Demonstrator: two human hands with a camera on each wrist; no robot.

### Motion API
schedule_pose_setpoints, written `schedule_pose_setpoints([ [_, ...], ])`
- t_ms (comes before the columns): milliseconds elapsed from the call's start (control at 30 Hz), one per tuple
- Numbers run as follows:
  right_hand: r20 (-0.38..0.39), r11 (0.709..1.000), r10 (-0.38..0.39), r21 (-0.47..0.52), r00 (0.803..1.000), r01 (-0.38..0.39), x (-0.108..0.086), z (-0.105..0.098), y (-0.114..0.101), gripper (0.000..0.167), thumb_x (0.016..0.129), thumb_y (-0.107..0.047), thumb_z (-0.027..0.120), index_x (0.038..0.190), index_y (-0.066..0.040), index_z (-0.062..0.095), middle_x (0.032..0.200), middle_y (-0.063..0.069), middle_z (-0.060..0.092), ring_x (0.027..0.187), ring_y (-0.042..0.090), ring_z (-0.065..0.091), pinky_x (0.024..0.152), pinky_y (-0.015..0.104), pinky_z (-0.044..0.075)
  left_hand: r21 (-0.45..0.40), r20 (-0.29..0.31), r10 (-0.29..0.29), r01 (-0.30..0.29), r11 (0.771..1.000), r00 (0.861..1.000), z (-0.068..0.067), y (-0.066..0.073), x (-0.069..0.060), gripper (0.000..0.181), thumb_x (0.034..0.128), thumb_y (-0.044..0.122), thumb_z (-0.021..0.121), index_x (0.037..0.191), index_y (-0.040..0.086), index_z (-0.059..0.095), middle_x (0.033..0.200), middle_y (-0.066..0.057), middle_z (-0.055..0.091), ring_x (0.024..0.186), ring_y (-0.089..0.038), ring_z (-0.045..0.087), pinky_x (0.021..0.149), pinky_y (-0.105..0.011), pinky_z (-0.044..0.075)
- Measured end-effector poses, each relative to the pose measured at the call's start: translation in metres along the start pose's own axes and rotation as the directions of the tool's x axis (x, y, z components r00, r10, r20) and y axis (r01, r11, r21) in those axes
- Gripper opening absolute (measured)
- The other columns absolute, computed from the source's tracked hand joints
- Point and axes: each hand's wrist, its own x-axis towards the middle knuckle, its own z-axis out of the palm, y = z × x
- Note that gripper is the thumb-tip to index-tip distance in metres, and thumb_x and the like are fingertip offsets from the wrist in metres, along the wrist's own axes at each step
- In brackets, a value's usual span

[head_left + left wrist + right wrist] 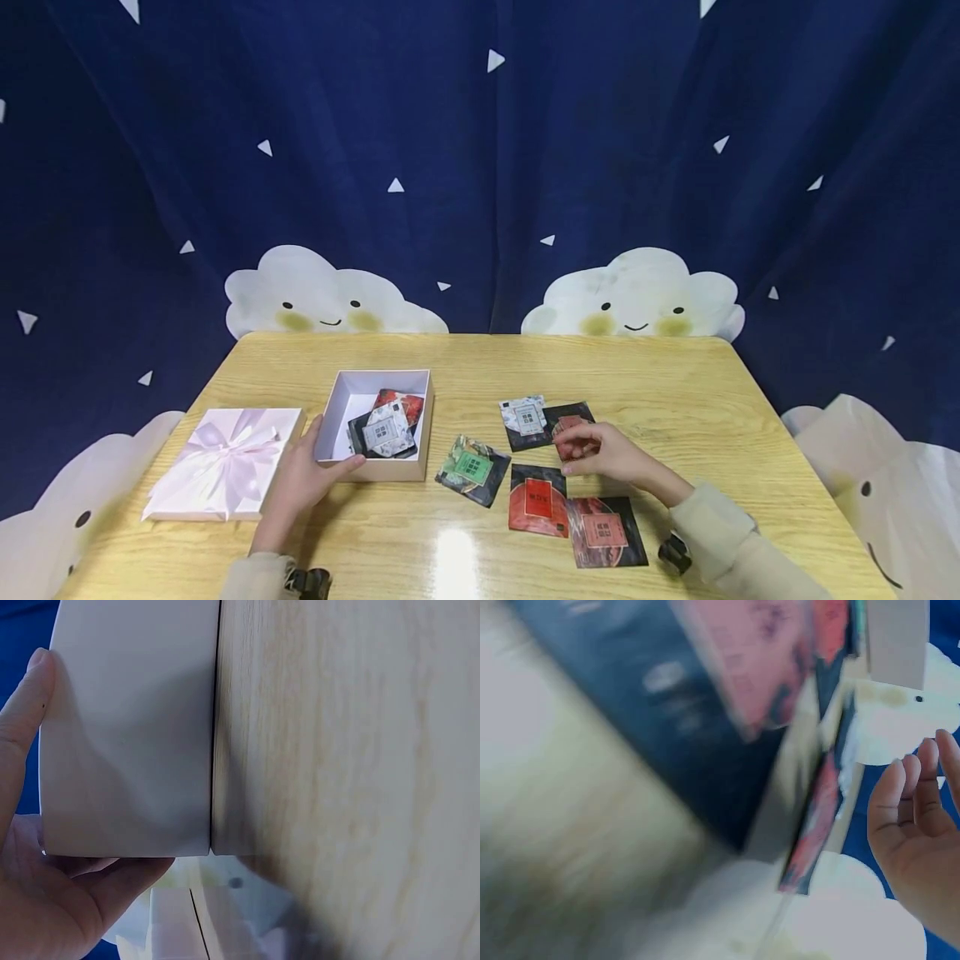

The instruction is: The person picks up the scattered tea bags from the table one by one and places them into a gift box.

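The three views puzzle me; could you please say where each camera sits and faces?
Head: on the head, looking forward and down at the table, box and packets; left hand, right hand and sleeves show.
Left wrist: on that wrist, facing the box's outer wall; the left hand shows.
Right wrist: on that wrist, facing packets, the nearest blurred; the right hand shows.
Head and left wrist both show the box.

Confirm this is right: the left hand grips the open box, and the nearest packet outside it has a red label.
One colour is wrong: in the head view, the nearest packet outside the open box has a green label, not a red one. The left hand does grip the box.
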Motion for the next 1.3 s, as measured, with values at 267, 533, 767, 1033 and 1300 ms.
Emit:
schedule_pose_setpoints([
  [267,0.064,0.997,0.016,-0.076,0.998,-0.011,-0.023,-0.005,0.016,0.036,0.076,-0.014,0.074,0.107,0.001,0.060,0.102,0.015,0.060,0.087,0.025,0.054,0.069,0.027,0.046,-0.003,-0.004,0.005,-0.005,1.000,1.000,0.000,-0.001,0.000,0.105,0.0680,0.054,0.072,0.136,-0.013,0.027,0.137,-0.036,0.027,0.118,-0.052,0.034,0.095,-0.059,0.032],
  [533,0.160,0.968,-0.004,-0.248,0.987,0.044,-0.044,-0.007,0.027,0.042,0.070,-0.028,0.079,0.104,-0.012,0.061,0.103,0.001,0.054,0.090,0.017,0.041,0.074,0.027,0.035,0.004,0.000,-0.004,0.004,1.000,1.000,0.000,0.001,0.000,0.105,0.0686,0.053,0.072,0.136,-0.012,0.027,0.133,-0.037,0.032,0.117,-0.052,0.036,0.094,-0.059,0.033],
  [767,0.197,0.939,-0.030,-0.331,0.980,0.095,-0.049,-0.007,0.034,0.042,0.065,-0.031,0.081,0.099,-0.019,0.059,0.095,-0.003,0.045,0.085,0.011,0.031,0.072,0.025,0.030,-0.003,0.012,-0.017,0.017,1.000,1.000,-0.001,0.001,-0.001,0.104,0.0693,0.052,0.072,0.137,-0.012,0.025,0.130,-0.038,0.035,0.115,-0.052,0.039,0.093,-0.059,0.035],
  [1033,0.213,0.914,-0.060,-0.382,0.975,0.139,-0.049,-0.007,0.034,0.040,0.061,-0.030,0.081,0.090,-0.018,0.056,0.092,-0.004,0.040,0.083,0.008,0.028,0.070,0.021,0.030,0.001,0.003,-0.018,0.018,1.000,1.000,0.001,-0.001,-0.001,0.105,0.0688,0.053,0.072,0.137,-0.012,0.025,0.131,-0.038,0.034,0.115,-0.052,0.038,0.093,-0.059,0.035],
  [1300,0.187,0.913,-0.038,-0.393,0.982,0.110,-0.050,-0.010,0.029,0.042,0.059,-0.027,0.083,0.083,-0.015,0.050,0.085,-0.005,0.041,0.079,0.009,0.029,0.063,0.023,0.028,-0.008,0.002,-0.016,0.016,1.000,1.000,0.001,0.001,-0.001,0.106,0.0681,0.054,0.072,0.137,-0.012,0.026,0.139,-0.035,0.024,0.120,-0.051,0.033,0.096,-0.059,0.031],
])
